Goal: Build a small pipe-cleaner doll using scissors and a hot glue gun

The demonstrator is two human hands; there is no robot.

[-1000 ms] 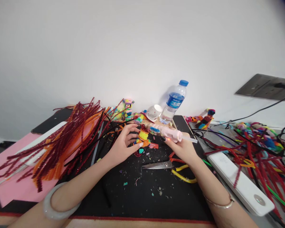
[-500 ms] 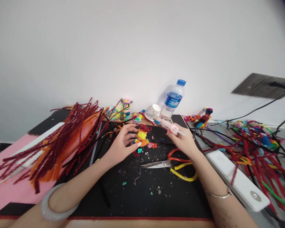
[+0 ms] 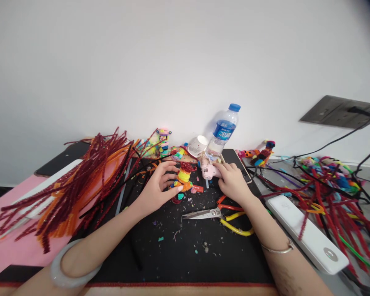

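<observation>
Here, pink glue gun [image 3: 208,172] is coming down beside fuzzy figure [image 3: 184,176]

The left hand [image 3: 160,185] is curling half-open fingers around the figure at the mat's [image 3: 160,255] 12 o'clock; the right hand [image 3: 234,181] is gripping the gun, lower than before, at 1. Scissors [image 3: 216,212] are lying at 2, a bottle [image 3: 224,131] standing beyond.

Room over near mat [image 3: 179,263]; scissors [image 3: 217,212] obstruct beyond.

Can't see hand-side end of pink glue gun [image 3: 207,172] under right hand [image 3: 235,184], nor bits of figure [image 3: 184,176] behind left hand [image 3: 160,186]. Can't read paper cup [image 3: 198,145]. Lose wall socket [image 3: 333,110] past right edge.
</observation>
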